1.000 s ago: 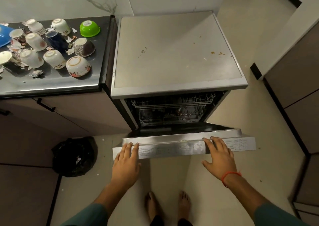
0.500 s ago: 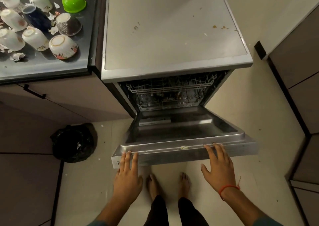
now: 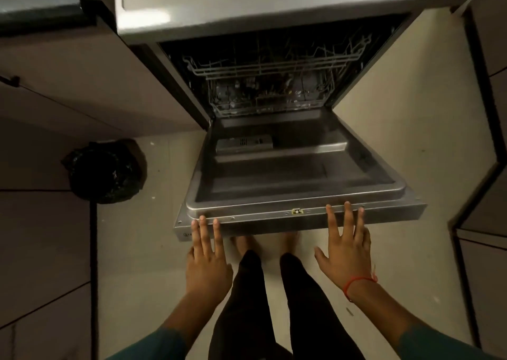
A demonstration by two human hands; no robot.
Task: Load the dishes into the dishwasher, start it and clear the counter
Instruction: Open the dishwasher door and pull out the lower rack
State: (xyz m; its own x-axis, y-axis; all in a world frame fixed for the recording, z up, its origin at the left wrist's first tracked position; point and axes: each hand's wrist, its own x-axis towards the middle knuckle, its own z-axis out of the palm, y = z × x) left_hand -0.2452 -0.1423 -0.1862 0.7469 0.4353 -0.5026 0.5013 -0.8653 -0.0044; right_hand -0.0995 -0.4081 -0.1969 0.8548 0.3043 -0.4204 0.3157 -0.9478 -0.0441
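Observation:
The dishwasher door (image 3: 288, 178) lies almost flat, its steel inner face up. My left hand (image 3: 207, 260) rests with straight fingertips on the door's front edge near the left corner. My right hand (image 3: 345, 247), fingers spread and straight, touches the same edge further right. Behind the door the wire racks (image 3: 271, 85) show inside the dark tub, with some items in the lower rack too dim to name. The dishwasher's flat top (image 3: 274, 0) fills the upper part of the view. The cups and bowls on the counter are out of view.
A black rubbish bag (image 3: 105, 171) sits on the floor left of the door. The dark counter edge (image 3: 46, 11) and cabinet fronts (image 3: 82, 85) run along the left. More cabinets (image 3: 491, 140) close in on the right. My legs and bare feet (image 3: 247, 245) stand just under the door's front edge.
The door has swung down from nearly upright to almost flat, both hands following its top edge. My view has dipped, and the cups and bowls on the counter have left the frame.

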